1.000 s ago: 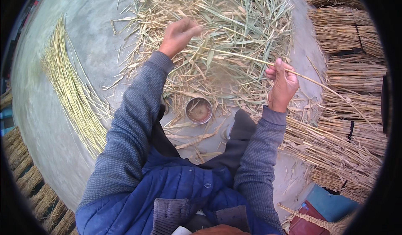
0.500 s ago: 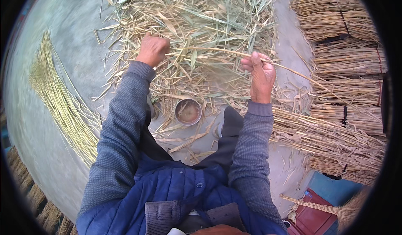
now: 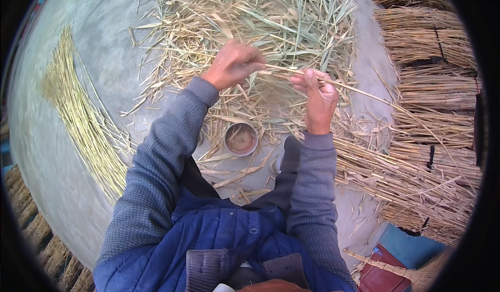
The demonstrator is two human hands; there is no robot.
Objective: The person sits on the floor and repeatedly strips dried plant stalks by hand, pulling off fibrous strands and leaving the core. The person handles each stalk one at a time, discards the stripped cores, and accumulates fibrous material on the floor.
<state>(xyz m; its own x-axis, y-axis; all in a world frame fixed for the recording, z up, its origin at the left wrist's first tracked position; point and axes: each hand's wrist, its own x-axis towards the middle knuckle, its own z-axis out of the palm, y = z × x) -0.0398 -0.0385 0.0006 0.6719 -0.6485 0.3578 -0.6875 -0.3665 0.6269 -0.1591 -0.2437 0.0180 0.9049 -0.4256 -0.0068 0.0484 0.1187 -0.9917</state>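
Observation:
A long, thin tan reed stalk [image 3: 376,97] runs between my hands and slants off to the lower right, over the bundles. My right hand [image 3: 319,100] pinches it between thumb and fingers. Close by on the left, my left hand [image 3: 234,64] is closed at the stalk's near end, its fingertips partly turned away. Beneath both hands spreads a heap of dry leaves and husks [image 3: 250,26], tan with some green. A round metal bowl [image 3: 241,139] with brownish contents stands on the floor between my feet.
Trimmed pale stalks [image 3: 86,117] lie fanned on the grey floor at left. Untrimmed stalks [image 3: 396,175] lie right of my knee. Tied reed bundles [image 3: 429,34] are stacked along the right. A broom [image 3: 411,274] and a dark red object [image 3: 383,276] are at lower right.
My left hand has moved right along the stalk, closer to my right hand. My right hand stays about where it was, still pinching the stalk. The whole view has shifted slightly.

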